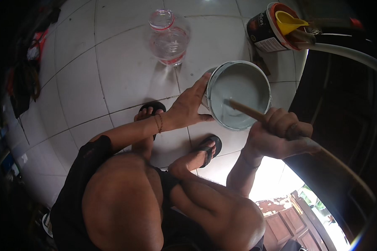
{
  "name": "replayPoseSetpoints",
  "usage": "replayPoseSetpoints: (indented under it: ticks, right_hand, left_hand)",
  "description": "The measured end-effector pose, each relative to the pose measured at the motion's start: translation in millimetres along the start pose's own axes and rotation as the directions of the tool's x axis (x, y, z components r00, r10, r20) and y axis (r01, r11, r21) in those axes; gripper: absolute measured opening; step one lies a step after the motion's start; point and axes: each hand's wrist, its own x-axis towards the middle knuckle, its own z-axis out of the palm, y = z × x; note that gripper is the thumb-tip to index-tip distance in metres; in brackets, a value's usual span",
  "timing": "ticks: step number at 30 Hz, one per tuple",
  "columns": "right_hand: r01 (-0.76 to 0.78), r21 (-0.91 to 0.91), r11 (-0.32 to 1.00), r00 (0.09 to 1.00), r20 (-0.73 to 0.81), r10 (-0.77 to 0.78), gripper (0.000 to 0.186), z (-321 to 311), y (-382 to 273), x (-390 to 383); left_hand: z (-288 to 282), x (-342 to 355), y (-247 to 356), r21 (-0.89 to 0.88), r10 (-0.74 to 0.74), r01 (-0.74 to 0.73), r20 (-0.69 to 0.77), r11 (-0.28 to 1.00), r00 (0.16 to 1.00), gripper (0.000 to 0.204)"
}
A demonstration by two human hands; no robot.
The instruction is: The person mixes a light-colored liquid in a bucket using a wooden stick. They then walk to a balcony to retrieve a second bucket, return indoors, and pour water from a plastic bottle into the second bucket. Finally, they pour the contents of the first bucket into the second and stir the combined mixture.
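A round bucket of pale grey-green paint (243,83) stands in front of me on the tiles. My left hand (186,106) grips the bucket's left side, fingers along its wall and thumb low near the front. My right hand (280,134) is closed round a long wooden stick (247,111), whose upper end reaches into the bucket and touches or dips into the paint; the rest runs down past my wrist to the right. A clear plastic jug (169,42) with red bands stands upright behind the bucket, to the left.
A dark bucket (264,35) at the back right holds a yellow funnel (287,23) and pale handles. A dark wooden surface (335,108) runs along the right, with a weathered panelled door (289,221) at lower right. Assorted items (33,79) lie along the left edge of the tiled floor (79,79).
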Motion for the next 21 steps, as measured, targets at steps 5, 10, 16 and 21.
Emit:
replayPoseSetpoints:
  ticks: [5,10,16,21]
  right_hand:
    - [0.174,-0.401,0.899,0.953,-0.16,-0.256,0.064,0,20,25]
    - [-0.003,-0.431,0.902,0.987,-0.145,-0.066,0.058,-11,-10,14]
    - [0.077,-0.127,0.989,0.983,-0.155,-0.097,0.06,17,7,-4]
    - [0.071,-0.573,0.817,0.917,-0.285,-0.279,0.065,-3,13,20]
  left_hand:
    - [-3,5,4,-0.018,-0.036,0.037,0.045,0.999,0.998,0.132]
    - [-1,1,1,0.027,-0.007,0.007,0.009,1.0,1.0,0.132]
    - [-1,2,3,-0.03,0.0,0.001,0.008,1.0,1.0,0.132]
    - [-2,2,4,0.031,0.009,-0.009,-0.009,0.999,1.0,0.132]
